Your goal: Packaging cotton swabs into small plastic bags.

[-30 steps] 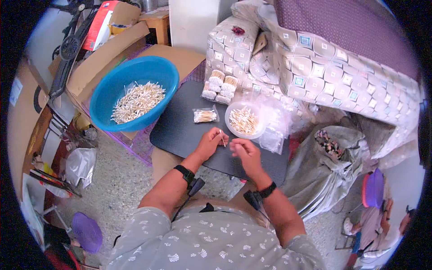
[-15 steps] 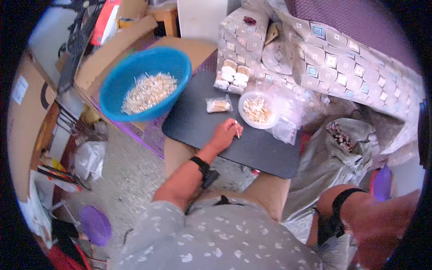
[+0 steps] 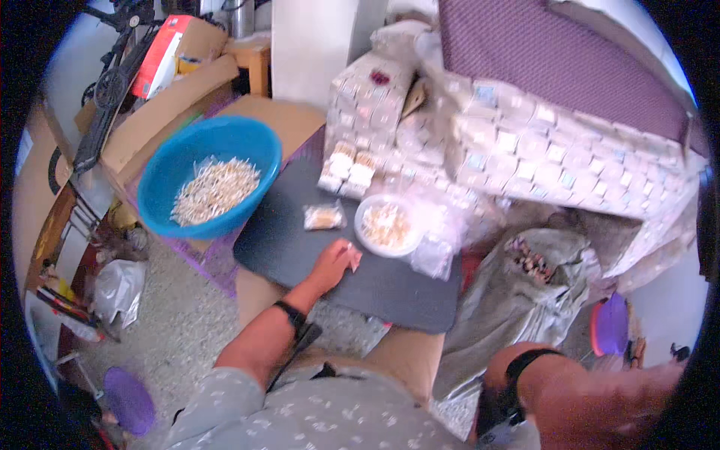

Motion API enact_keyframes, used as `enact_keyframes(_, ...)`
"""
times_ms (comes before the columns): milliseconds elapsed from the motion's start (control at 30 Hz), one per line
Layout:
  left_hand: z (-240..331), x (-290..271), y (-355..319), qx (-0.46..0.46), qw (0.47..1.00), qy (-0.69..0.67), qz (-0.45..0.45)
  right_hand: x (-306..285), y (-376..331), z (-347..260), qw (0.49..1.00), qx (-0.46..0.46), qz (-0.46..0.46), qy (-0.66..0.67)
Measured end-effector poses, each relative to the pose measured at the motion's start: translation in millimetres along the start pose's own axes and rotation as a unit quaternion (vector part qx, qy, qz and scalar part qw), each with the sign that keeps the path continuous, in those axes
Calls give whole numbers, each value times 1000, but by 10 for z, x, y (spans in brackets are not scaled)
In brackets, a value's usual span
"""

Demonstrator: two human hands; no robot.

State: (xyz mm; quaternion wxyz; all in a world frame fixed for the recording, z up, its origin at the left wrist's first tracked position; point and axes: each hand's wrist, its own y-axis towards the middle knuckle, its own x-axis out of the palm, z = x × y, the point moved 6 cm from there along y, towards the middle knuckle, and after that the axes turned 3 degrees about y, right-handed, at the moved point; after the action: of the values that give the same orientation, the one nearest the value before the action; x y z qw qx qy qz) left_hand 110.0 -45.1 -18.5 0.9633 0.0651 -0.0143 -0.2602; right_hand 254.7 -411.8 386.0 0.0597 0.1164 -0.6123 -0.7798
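My left hand (image 3: pixel 335 264) is pinched over the dark lap board (image 3: pixel 292 259), with a small white tip of a cotton swab (image 3: pixel 349 247) showing at its fingertips. Just beyond it to the right stands a white round bowl (image 3: pixel 358 229) holding loose cotton swabs. A small clear packet of cotton swabs (image 3: pixel 325 217) lies flat on the board, apart from the hand. Clear plastic bags (image 3: pixel 437 244) lie against the bowl's right side. At the lower right, my right hand (image 3: pixel 504 361) is bent down past a black wrist strap, beside my grey shirt; its fingers are hidden.
A blue basin (image 3: pixel 154 206) of loose swabs stands left of the board. Several filled packs (image 3: pixel 349 171) are stacked at the board's far edge, against a patterned covered couch (image 3: pixel 525 139). A grey sack (image 3: pixel 502 315) stands right. Purple stools (image 3: pixel 129 400) and cardboard (image 3: pixel 169 112) lie around.
The whole scene has shifted left and down as my head turned. My left hand stays over the board near the bowl, its fingers now drawn closer round the swab.
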Motion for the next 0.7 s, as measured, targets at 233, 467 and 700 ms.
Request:
enact_keyframes(233, 14, 31, -52, -29, 997, -69, 13, 126, -50, 114, 997, -64, -22, -45)
enact_keyframes(467, 58, 28, -14, -5, 998, -55, 9, 67, 0, 337, 994, -52, 12, -94)
enact_keyframes(700, 107, 44, -38, 2, 999, -53, 10, 110, 12, 342, 988, -59, 49, -137)
